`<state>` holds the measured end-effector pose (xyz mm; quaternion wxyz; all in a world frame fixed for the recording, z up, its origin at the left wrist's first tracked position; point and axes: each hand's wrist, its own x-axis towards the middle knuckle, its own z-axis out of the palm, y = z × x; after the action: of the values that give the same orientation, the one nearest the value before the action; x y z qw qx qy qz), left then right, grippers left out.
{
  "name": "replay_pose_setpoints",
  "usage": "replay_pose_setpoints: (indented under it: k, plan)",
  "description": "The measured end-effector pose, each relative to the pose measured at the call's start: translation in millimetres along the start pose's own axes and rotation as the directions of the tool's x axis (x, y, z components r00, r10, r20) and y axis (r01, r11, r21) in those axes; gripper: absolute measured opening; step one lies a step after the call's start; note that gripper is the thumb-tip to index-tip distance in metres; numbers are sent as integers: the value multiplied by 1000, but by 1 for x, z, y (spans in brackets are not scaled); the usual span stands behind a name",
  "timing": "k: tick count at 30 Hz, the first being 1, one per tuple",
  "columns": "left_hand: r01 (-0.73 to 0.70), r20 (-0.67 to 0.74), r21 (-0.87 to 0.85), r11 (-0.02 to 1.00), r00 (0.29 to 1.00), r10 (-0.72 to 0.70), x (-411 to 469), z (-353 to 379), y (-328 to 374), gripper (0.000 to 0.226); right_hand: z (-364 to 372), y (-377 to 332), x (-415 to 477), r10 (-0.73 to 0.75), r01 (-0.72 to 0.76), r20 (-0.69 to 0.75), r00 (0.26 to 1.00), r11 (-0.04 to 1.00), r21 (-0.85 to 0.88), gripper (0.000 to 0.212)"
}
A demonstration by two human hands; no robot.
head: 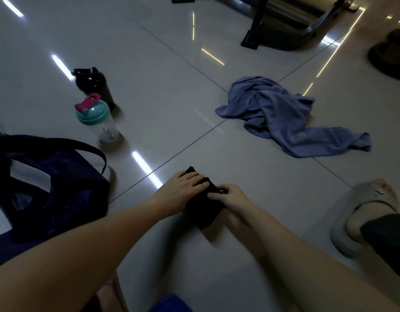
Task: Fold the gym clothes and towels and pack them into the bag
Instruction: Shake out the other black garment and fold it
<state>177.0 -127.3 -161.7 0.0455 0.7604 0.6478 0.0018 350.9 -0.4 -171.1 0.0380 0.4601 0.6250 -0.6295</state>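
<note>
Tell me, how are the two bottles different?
The black shaker bottle is dark all over; the clear shaker bottle has a see-through body, a teal lid and a pink cap. The black one stands farther from the person, the clear one nearer the bag. Both stand upright on the floor.

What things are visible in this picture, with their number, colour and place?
black cloth: one, black, on the floor under both hands
towel: one, blue, crumpled on the floor at far right
bag: one, dark navy, open, at near left
black bottle: one, black, upright, at far left
clear bottle: one, teal lid with pink cap, upright, nearer than the black bottle
slipper: one, grey, worn, at right
left hand: one, fingers flat on the black cloth
right hand: one, fingers pinching the black cloth
</note>
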Motion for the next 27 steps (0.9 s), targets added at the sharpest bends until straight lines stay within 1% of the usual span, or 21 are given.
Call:
replay_pose_setpoints:
  k: [1,2,3,5,7,8,10,12,14,16,17,18,19,20,21,22,23,24,25,27]
  plan:
    - [-15,-26,-2,1000,1000,15,-1,-9,-2,61,-4,-5,-5,32,-39,55,998,992,120,63]
    - [-35,-58,2,999,998,35,0,-19,-4,62,-9,-9,-10,36,-61,127,991,978,201,71]
    - [-61,-89,10,998,994,62,0,-29,-6,64,-13,-14,-17,20,-72,194,981,962,262,66]
    - [-129,-178,51,990,975,136,5,-49,-6,65,-23,-23,-29,-12,-114,294,956,907,406,47]
    - [-192,-236,131,973,947,219,8,-68,-3,65,-33,-35,-42,-42,-157,350,936,839,521,50]
    - [-215,-245,179,960,935,255,8,-77,-2,65,-36,-41,-46,-52,-169,370,927,825,539,53]
    - [-230,-231,264,937,928,293,4,-93,-4,65,-41,-59,-54,-74,-127,370,926,863,490,54]
    - [-213,-208,330,919,934,291,-4,-109,-10,65,-40,-80,-63,-110,-47,366,924,918,395,52]
    - [-172,-193,367,914,947,256,-13,-124,-22,65,-37,-100,-72,-161,46,321,934,941,336,44]
    - [-85,-189,369,925,968,164,-22,-142,-35,68,-35,-122,-81,-223,145,253,941,945,295,44]
    - [-8,-214,324,946,973,81,-28,-152,-41,71,-34,-132,-85,-262,198,224,939,942,272,47]
    - [84,-260,207,975,965,-28,-33,-165,-44,74,-32,-143,-91,-290,238,202,935,940,246,51]
    - [178,-297,11,984,940,-167,-37,-181,-44,76,-30,-153,-98,-311,272,186,932,939,210,51]
    - [260,-292,-245,934,899,-327,-41,-200,-42,72,-28,-163,-105,-331,300,179,927,937,177,47]
    - [304,-228,-516,801,852,-471,-43,-220,-39,64,-26,-173,-111,-350,327,186,918,934,147,43]
    - [312,-112,-728,611,825,-554,-45,-239,-36,59,-23,-183,-119,-367,349,197,909,929,119,38]
    - [312,11,-847,430,820,-573,-47,-255,-35,60,-20,-195,-127,-384,373,215,898,923,94,36]
    - [335,104,-882,332,824,-557,-50,-270,-36,66,-15,-205,-133,-399,392,235,886,917,78,35]
    - [369,148,-870,326,827,-542,-54,-282,-40,69,-11,-216,-137,-419,418,266,868,906,67,36]
    - [376,162,-855,357,848,-505,-66,-300,-50,59,-2,-236,-144,-454,462,323,830,885,54,40]
